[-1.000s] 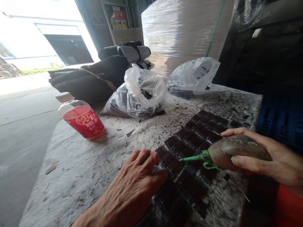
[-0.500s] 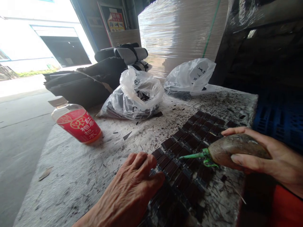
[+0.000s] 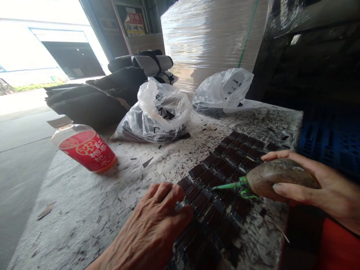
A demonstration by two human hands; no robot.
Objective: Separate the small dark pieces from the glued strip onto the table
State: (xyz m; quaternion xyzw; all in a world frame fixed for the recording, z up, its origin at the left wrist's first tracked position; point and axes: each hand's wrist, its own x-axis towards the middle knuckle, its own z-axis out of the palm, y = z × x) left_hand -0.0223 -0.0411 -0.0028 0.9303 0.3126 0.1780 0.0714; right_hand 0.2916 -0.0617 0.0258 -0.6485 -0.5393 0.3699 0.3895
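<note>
A grid of dark brown square pieces lies on a worn, scratched white tabletop. My left hand rests palm down on the near left edge of the grid, fingers curled over the pieces. My right hand grips a brown, rounded wooden-handled tool whose green metal tip points left just above the grid's middle.
A bottle with a red label stands at the left. Two clear plastic bags holding dark pieces sit behind the grid. Dark folded material and a film-wrapped pallet stack are farther back. Blue crate at right.
The view has drifted right and down slightly, so the bottle and bags sit further left. Both hands hold nearly the same pose on the grid.
</note>
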